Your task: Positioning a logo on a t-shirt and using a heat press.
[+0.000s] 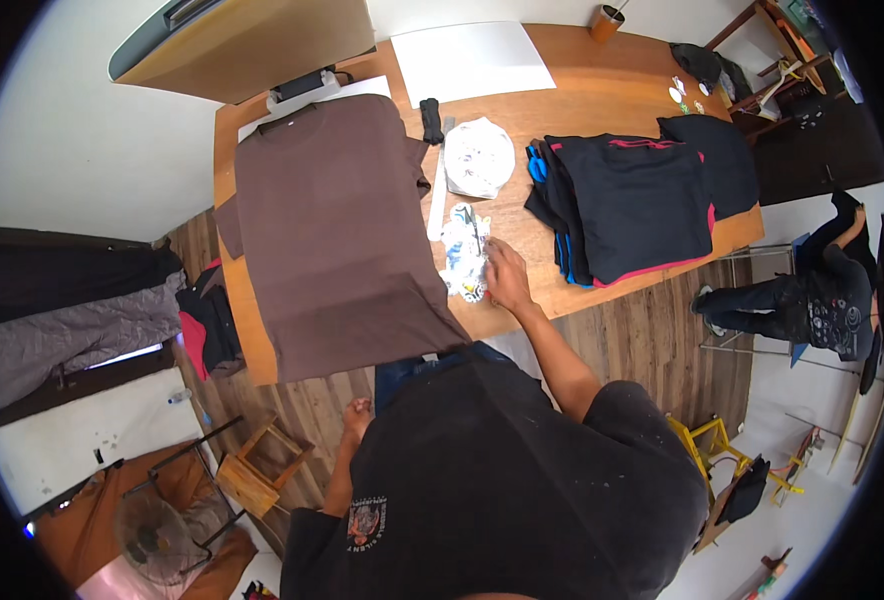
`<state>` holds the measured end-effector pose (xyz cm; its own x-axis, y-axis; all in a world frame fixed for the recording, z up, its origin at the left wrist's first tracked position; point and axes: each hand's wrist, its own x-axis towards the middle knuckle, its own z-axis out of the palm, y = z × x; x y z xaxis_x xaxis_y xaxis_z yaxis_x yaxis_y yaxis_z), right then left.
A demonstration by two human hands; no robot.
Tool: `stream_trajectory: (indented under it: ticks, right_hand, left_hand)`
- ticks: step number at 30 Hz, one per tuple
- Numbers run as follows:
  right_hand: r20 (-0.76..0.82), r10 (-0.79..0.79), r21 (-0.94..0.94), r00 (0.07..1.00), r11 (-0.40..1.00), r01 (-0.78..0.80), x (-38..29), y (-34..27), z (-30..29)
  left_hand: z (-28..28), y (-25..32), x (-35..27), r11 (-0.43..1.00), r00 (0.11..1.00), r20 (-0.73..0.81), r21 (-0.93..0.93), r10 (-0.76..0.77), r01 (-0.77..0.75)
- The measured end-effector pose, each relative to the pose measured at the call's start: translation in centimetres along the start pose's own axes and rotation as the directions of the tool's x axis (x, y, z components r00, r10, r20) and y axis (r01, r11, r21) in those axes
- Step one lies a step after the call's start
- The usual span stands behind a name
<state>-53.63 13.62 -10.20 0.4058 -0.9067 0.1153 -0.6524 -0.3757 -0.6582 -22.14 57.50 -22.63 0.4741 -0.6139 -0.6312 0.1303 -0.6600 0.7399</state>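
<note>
My right hand (506, 276) rests at the right edge of a pile of small printed paper or plastic pieces (464, 251) on the wooden table; its fingertips are partly hidden, and whether they grip a piece cannot be told. My left hand (357, 417) hangs low by my side, fingers curled, away from the table. A brown T-shirt (337, 225) lies flat on the table to the left of the pile. Beyond the pile stand a white plastic-lined container (479, 157) and a ruler (440, 187). To the right lies a stack of folded black garments (637, 202) with pink and blue trim.
White sheets (472, 64), a black bundle (431, 121) and an orange cup (605, 24) lie or stand farther back on the table (577, 67). A wooden stool (262, 469) and a standing fan (158, 536) are behind at left. Another person (824, 300) stands at the far right.
</note>
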Motion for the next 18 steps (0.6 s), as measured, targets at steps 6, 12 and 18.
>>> stream_trajectory:
  ticks: [6,12,18]
  right_hand:
    - [-0.029,0.085,-0.008,0.996,0.996,-0.086,-2.5,-0.4,-1.3]
    - [0.124,-0.050,0.003,0.991,0.999,0.050,-1.9,-2.7,-1.0]
    - [0.299,-0.034,-0.160,0.954,0.983,0.085,0.6,-3.9,-0.5]
  left_hand:
    - [2.0,5.8,-1.1,0.989,1.000,0.006,-0.146,-0.003,0.004]
    - [0.7,9.0,1.3,0.998,0.993,0.098,0.030,-0.058,0.056]
    - [0.3,18.5,1.8,0.966,0.947,0.288,0.250,-0.140,0.067]
